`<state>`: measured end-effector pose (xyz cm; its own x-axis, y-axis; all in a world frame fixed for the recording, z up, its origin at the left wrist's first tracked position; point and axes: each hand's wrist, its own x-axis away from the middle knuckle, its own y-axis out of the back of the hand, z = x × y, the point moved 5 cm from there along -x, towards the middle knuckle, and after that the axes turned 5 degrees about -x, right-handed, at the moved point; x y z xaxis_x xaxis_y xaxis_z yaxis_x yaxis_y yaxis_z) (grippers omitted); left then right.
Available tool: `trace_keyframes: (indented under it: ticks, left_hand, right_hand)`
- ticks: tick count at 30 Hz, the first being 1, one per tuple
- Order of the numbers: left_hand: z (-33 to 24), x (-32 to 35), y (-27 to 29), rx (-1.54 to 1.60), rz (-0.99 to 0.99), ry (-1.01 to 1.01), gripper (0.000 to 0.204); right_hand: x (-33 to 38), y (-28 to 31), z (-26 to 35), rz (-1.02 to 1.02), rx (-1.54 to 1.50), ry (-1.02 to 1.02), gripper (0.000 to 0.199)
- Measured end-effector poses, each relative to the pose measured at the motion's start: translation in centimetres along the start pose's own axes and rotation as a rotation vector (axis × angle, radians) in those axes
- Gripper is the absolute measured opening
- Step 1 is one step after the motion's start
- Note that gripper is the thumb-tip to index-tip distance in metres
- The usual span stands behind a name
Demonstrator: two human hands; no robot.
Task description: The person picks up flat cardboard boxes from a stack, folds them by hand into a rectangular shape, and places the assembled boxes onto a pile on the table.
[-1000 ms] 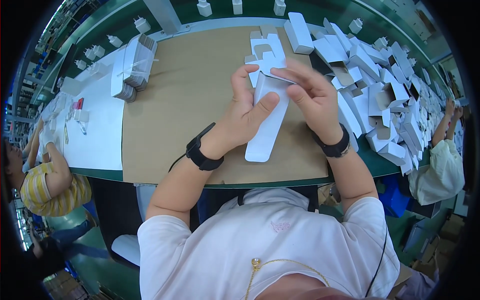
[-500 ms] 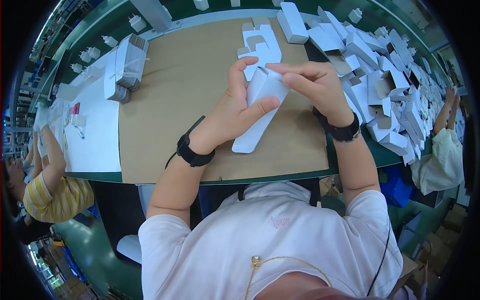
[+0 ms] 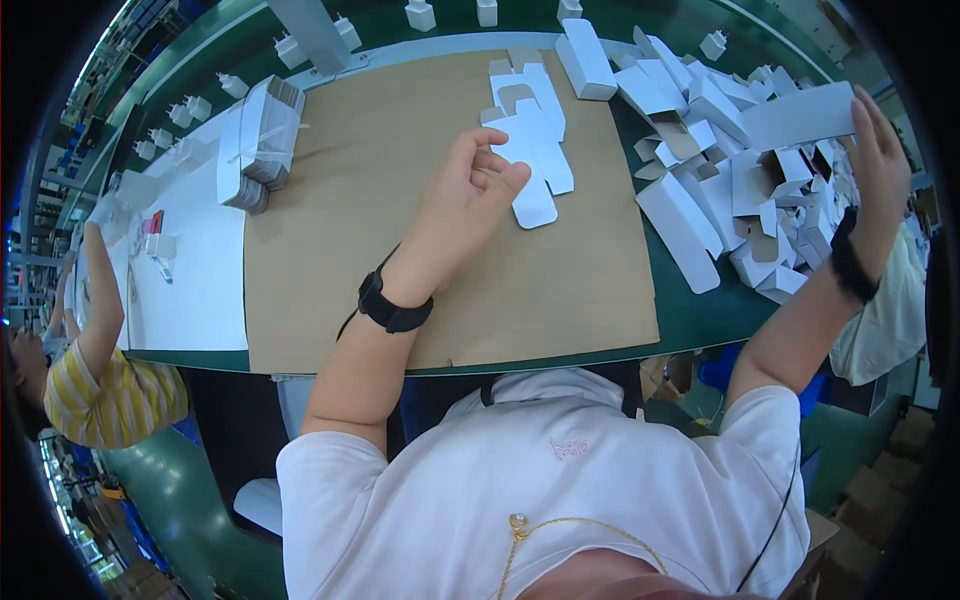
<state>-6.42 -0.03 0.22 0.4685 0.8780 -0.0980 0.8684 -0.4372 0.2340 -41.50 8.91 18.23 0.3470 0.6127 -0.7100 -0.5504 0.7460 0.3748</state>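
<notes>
My left hand hovers over the brown cardboard sheet. Its fingers are loosely bent, the thumb stands apart, and nothing is in it. Just beyond lie flat white box blanks with cut flaps. At the far right, my right hand is at the end of a long white carton, which its fingers seem to grip. The thumb is hard to make out. Beneath that carton is a heap of folded white cartons, some with open ends.
A strapped stack of flat blanks stands at the left edge of the cardboard. One white carton lies behind the blanks, another by the heap. White plug adapters line the far side. A person in yellow stripes is at left.
The white carton that both hands held over the cardboard has left the left hand. My right hand has swung far right to the heap. The left hand stays nearly in place.
</notes>
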Motion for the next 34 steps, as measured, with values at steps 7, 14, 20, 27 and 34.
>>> trace_keyframes:
  ticks: [7,14,20,27,34]
  left_hand:
    - [2.1,0.7,3.3,-0.470,-0.193,0.026,0.037]
    - [2.0,1.1,1.8,-0.568,-0.162,-0.025,0.040]
    - [2.4,0.5,2.3,-0.487,-0.134,0.135,0.046]
    - [0.7,0.0,0.0,0.050,-0.176,-0.030,0.031]
    - [-0.6,1.8,0.1,-0.537,-0.175,-0.262,0.024]
  right_hand:
    - [7.8,-22.6,2.2,0.894,0.260,-0.154,0.045]
    - [15.3,-26.5,2.6,0.854,0.240,0.041,0.051]
    - [12.4,-24.1,4.5,0.674,-0.337,-0.208,0.032]
    - [12.7,-22.1,5.1,0.538,-0.450,-0.135,0.057]
    - [13.9,-22.8,6.3,0.645,-0.496,-0.076,0.052]
